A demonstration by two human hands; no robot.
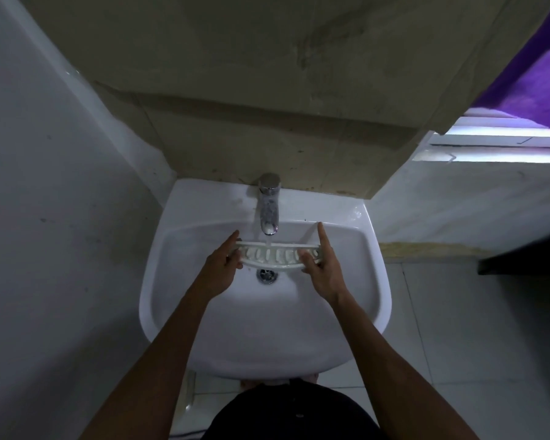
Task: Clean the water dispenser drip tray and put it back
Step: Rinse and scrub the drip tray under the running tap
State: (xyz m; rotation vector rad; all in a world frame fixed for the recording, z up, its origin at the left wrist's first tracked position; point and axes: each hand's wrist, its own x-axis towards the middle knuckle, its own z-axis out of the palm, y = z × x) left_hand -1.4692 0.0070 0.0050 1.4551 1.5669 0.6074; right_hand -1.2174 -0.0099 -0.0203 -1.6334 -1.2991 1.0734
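The white slotted drip tray (275, 255) is held level over the basin of the white sink (204, 328), under the chrome tap (269, 204). A thin stream of water runs from the spout onto the tray's back edge. My left hand (224, 266) grips the tray's left end, index finger stretched along its back edge. My right hand (323, 265) grips the right end, thumb on the slots and index finger pointing straight up past the rim.
The drain (267, 275) lies just below the tray. A white wall stands close on the left and a stained beige wall behind the tap. A purple curtain (527, 71) hangs at a window, upper right. A dark shelf edge (527, 258) juts in at right.
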